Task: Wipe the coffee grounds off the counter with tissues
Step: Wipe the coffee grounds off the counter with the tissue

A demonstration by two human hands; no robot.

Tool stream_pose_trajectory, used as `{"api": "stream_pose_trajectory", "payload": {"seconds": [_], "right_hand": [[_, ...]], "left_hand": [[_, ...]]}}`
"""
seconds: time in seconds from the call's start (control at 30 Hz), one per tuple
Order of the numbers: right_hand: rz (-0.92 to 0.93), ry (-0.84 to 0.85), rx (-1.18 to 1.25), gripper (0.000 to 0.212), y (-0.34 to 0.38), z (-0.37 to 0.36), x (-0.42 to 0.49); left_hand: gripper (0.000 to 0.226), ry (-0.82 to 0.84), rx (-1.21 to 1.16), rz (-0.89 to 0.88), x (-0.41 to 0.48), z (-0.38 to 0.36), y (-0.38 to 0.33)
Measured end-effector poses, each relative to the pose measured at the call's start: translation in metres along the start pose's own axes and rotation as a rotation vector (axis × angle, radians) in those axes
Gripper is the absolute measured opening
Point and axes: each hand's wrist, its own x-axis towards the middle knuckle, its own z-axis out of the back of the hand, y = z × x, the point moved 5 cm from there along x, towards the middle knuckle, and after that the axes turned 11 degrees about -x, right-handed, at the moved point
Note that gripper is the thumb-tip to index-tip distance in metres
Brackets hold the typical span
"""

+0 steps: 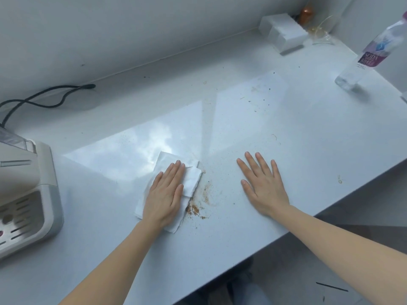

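Observation:
My left hand (164, 194) lies flat, fingers together, pressing a white folded tissue (191, 179) onto the pale glossy counter (242, 119). Brown coffee grounds (195, 209) are heaped along the tissue's right edge, with a thinner smear (207, 190) trailing up and finer specks scattered to the right. My right hand (263, 183) rests palm down with fingers spread on the bare counter, well right of the grounds, holding nothing. A few dark specks (257, 101) dot the counter farther back.
A beige coffee machine with a metal drip tray (24, 208) stands at the left, its black cord (44, 100) behind it. A white tissue box (284, 33) sits at the back right by the wall; a clear soda water bottle (365, 56) stands at the far right. The counter's front edge (286, 234) runs diagonally.

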Motion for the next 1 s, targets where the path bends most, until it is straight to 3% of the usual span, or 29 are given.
{"api": "stream_pose_trajectory", "payload": {"seconds": [0.2, 0.77, 1.0], "right_hand": [[0.0, -0.004, -0.004, 0.058, 0.001, 0.0, 0.0], [0.008, -0.038, 0.039, 0.056, 0.0, -0.003, 0.001], [0.009, -0.056, 0.046, 0.056, 0.001, -0.002, 0.002]], "left_hand": [[0.059, -0.048, -0.057, 0.053, 0.008, 0.003, -0.003], [0.055, 0.372, 0.104, -0.362, 0.018, -0.016, -0.033], [0.055, 0.399, 0.058, -0.382, 0.004, -0.03, -0.047]]}}
